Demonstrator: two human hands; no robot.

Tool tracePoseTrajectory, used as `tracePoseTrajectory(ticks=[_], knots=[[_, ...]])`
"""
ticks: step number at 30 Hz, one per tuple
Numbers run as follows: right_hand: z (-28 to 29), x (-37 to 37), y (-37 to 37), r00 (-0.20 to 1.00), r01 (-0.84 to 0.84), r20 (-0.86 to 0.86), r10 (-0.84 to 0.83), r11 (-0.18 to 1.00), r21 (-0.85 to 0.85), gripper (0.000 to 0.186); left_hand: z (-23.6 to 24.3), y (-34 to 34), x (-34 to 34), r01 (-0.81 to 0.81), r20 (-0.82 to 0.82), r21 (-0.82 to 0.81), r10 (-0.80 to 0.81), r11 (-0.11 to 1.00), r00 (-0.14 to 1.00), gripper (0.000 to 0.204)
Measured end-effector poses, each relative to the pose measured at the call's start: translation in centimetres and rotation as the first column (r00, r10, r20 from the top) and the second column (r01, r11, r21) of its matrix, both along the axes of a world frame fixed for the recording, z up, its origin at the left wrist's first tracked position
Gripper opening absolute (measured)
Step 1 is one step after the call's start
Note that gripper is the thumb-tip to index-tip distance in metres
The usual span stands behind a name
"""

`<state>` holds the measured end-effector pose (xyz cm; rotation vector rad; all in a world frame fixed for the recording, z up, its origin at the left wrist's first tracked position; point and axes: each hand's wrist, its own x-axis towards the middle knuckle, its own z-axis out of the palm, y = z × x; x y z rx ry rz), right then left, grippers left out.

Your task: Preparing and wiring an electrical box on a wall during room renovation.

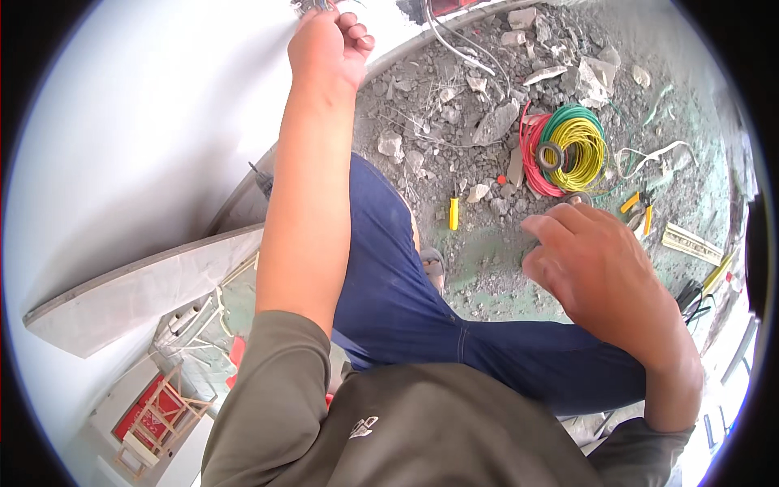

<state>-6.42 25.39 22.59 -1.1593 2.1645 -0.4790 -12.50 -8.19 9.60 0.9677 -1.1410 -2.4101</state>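
Yellow, green and red wire coils [568, 146] are lying on the rubble-strewn floor [454, 114], just beyond my right hand [596, 268]. I am judging them springy, light, best gripped through the loop. My right fingers are hanging half-curled, apart, holding nothing. My left hand [329, 45] is closing on something grey against the white wall [146, 122].

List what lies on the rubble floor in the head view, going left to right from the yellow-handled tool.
Yellow-handled tool → coil of red, green and yellow wire → yellow-handled pliers → pale flat strip.
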Motion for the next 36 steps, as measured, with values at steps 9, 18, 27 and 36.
tracePoseTrajectory(ticks=[9,18,27,36], knots=[[-0.4,0.5,-1.7,0.994,-0.106,0.000,0.106,0.994,-0.003,0.018,-0.5,-1.8,0.1,0.127,0.058,-0.024,-0.126,0.992,0.990,0.012],[-0.7,0.3,-2.3,0.991,-0.137,-0.001,0.137,0.991,0.005,0.030,-1.0,-2.8,0.5,0.178,0.158,-0.056,-0.167,0.982,0.973,0.011],[-1.3,0.0,-2.2,0.983,-0.178,-0.052,0.175,0.982,-0.058,0.023,-0.4,-1.4,-0.4,0.033,0.136,0.091,-0.045,0.995,0.990,0.035],[-1.0,0.0,-2.1,0.981,-0.190,-0.048,0.187,0.979,-0.073,0.020,-3.2,-7.0,-1.0,0.445,-0.246,0.268,-0.386,0.854,0.889,0.027]])
